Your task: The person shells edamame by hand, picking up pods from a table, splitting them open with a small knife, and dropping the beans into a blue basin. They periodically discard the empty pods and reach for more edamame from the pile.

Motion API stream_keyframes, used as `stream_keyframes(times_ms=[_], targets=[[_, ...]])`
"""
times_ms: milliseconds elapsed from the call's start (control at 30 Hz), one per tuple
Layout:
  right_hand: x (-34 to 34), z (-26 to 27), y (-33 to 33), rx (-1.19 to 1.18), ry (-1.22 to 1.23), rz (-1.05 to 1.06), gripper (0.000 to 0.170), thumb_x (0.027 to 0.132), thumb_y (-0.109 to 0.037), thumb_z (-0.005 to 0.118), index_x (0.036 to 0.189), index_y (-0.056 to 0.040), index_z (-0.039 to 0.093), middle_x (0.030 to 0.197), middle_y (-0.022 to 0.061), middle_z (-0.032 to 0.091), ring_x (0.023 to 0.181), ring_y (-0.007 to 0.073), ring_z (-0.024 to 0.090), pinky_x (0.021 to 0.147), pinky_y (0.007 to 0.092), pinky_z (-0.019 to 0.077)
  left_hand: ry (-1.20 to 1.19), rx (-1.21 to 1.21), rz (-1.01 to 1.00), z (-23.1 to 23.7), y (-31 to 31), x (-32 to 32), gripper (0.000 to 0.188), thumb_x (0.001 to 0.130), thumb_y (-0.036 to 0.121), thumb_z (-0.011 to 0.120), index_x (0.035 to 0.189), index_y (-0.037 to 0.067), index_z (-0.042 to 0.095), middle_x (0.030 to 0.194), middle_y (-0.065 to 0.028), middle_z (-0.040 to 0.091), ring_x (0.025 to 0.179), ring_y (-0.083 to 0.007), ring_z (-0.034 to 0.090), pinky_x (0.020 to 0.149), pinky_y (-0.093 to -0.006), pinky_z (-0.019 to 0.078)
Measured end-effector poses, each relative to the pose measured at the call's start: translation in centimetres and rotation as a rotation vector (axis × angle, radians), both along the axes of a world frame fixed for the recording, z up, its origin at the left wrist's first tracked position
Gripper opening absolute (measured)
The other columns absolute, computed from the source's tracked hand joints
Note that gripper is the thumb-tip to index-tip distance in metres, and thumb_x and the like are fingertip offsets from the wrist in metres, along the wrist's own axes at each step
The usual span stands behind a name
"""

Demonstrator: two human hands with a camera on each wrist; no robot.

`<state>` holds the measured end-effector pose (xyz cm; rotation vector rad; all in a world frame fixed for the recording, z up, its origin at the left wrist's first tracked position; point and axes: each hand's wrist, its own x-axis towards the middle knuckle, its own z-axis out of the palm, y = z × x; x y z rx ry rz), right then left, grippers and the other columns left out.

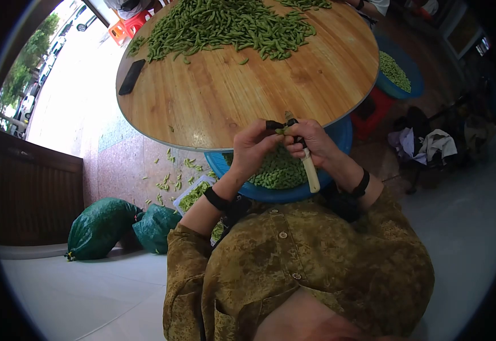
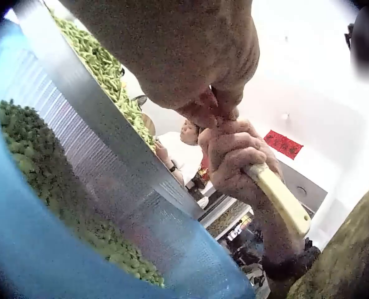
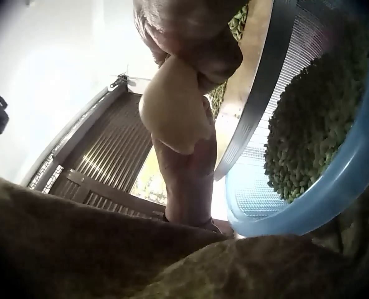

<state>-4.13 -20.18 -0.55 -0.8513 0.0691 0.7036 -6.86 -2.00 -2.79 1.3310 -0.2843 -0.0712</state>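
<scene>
Both hands meet just past the near edge of the round wooden table [image 1: 202, 102], above a blue basket [image 1: 217, 163] of shelled green beans [image 1: 282, 170]. Between thumb and fingers, my left hand [image 1: 252, 149] pinches a green pod [image 1: 282, 131]. In my right hand [image 1: 315, 145] are curled fingers round a tool with a cream handle [image 1: 310, 171], its tip pointing toward the table; the thumb is at the pod. The left wrist view shows the right hand [image 2: 234, 156] gripping the handle [image 2: 278, 199]. In the right wrist view the handle [image 3: 175, 106] hides much of the pod area.
Pods [image 1: 231, 28] are heaped across the table's far side, near a black flat object [image 1: 132, 77]. Green sacks [image 1: 101, 227], a tray of pods [image 1: 194, 196] and scattered pods lie at floor level on the left. Another blue basin [image 1: 399, 71] stands at the right.
</scene>
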Motion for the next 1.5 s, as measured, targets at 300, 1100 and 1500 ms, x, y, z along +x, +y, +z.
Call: stream_keyframes(times_ms=[300,1100,1500], targets=[[-1.0,0.4,0.1,-0.613,-0.680,0.006,0.019,0.092,-0.017,0.052,0.099,-0.0002,0.055,0.074,0.0055,0.055,0.052,0.0080,0.052,0.045,0.0214,0.0421,0.121,0.037,0.147,1.6,0.6,0.2,0.007,0.083,0.002,0.065,0.090,0.001,0.063,0.072,-0.0034,0.064,0.056,-0.0079,0.055,0.050,-0.0198,0.0417],[-1.4,0.4,-0.9,-0.184,-0.518,0.359,0.040,0.096,-0.013,0.048,0.136,-0.0065,0.044,0.078,0.0019,0.057,0.048,0.0022,0.044,0.039,0.0156,0.0332,0.371,-0.053,0.006,1.4,1.2,-0.8,0.004,0.083,0.006,0.066,0.086,0.003,0.065,0.070,-0.0020,0.064,0.055,-0.0057,0.055,0.046,-0.0160,0.0376],[-1.4,0.3,-0.4,-0.212,-0.536,0.261,0.035,0.092,-0.008,0.053,0.127,-0.0036,0.053,0.080,0.0021,0.064,0.047,0.0015,0.045,0.041,0.0157,0.0330,0.521,-0.351,-0.169,1.0,1.7,0.0,0.005,0.087,0.007,0.060,0.084,0.003,0.062,0.070,-0.0034,0.061,0.055,-0.0071,0.051,0.047,-0.0194,0.0368]])
